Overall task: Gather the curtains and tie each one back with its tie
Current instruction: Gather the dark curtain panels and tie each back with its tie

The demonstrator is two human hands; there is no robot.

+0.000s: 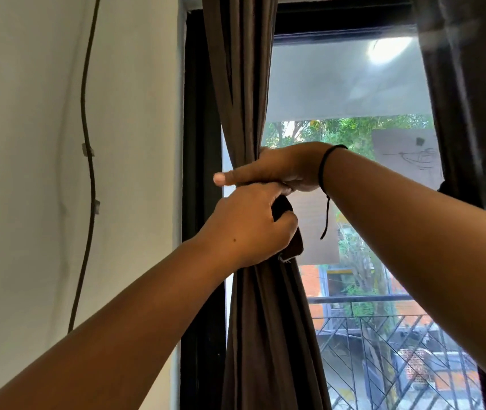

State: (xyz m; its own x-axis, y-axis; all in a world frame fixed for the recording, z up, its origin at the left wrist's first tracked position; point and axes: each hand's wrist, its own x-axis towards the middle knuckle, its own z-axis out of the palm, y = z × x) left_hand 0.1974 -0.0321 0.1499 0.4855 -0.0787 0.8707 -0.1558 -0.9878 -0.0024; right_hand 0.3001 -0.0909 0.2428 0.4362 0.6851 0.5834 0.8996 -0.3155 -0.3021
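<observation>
My right hand (277,167) clamps the soft brown fabric curtain (244,99) at its gathered waist; just below, left hand (247,226) fingers pinch the limp dark cloth tie (290,241).

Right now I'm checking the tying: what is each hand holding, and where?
The right hand grips the gathered left curtain at its cinched waist; the left hand pinches the tie near its loose end.

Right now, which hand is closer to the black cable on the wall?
The left hand. It grips the tie's loose end at the gathered curtain, on the side toward the cable. The right hand wraps the curtain just above, reaching in from the window side.
</observation>
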